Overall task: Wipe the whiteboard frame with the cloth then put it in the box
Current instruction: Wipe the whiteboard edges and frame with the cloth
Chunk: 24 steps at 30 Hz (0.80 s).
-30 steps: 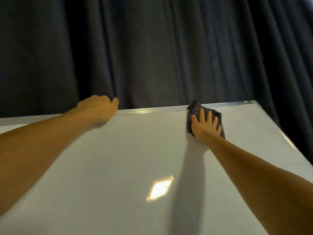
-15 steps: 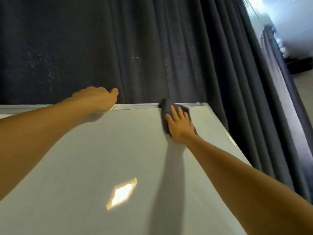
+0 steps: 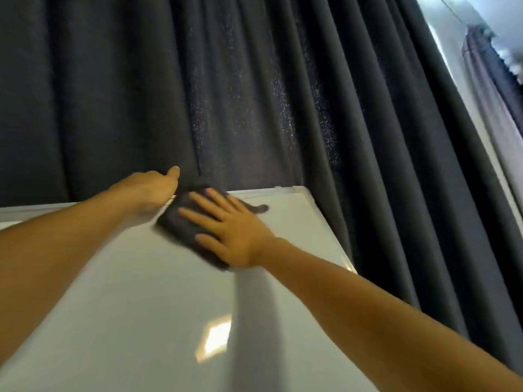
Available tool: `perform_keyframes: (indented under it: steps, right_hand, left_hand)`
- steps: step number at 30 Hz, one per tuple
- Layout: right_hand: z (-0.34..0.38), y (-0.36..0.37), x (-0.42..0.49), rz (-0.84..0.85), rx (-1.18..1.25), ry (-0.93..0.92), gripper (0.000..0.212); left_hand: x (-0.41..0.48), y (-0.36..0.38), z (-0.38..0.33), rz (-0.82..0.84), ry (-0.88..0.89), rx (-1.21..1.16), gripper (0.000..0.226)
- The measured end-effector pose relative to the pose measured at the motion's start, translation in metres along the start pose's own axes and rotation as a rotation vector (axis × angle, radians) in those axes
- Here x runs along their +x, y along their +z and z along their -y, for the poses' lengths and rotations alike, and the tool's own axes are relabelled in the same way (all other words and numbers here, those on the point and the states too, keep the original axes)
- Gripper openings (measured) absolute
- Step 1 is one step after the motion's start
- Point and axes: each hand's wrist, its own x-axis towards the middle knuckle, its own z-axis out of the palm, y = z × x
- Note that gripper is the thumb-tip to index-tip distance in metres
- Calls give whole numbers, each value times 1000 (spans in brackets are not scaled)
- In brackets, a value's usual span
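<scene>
A white whiteboard [image 3: 147,312] with a thin silver frame [image 3: 271,191] fills the lower half of the head view. My right hand [image 3: 229,230] lies flat, fingers spread, pressing a dark grey cloth [image 3: 178,222] against the board just below its top edge. My left hand [image 3: 150,190] grips the top of the frame, fingers curled over the back and thumb pointing up, right beside the cloth. The cloth's upper part reaches the top frame between my two hands. No box is in view.
Dark grey curtains [image 3: 254,94] hang close behind the board and down its right side. A bright window strip [image 3: 481,66] shows at the upper right. A light reflection [image 3: 215,343] sits low on the board.
My right hand has slid the cloth leftward along the top edge until it meets my left hand. The camera view has swung right, showing the board's right corner and the window.
</scene>
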Motion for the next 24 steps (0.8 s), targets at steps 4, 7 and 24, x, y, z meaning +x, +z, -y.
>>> perform_keyframes:
  steps: [4,7,24]
  right_hand:
    - [-113,4,-72,141,157,1026,62]
    - [-120,12,-92,130,187,1004,63]
    - [78,-51,-91,-149,762,1212,17]
  left_hand:
    - [0,5,-6,-42,-20,52,75]
    - [-4,6,-12,-74,-22,156,77]
    - [-188,88,-84,65,17,-1063,35]
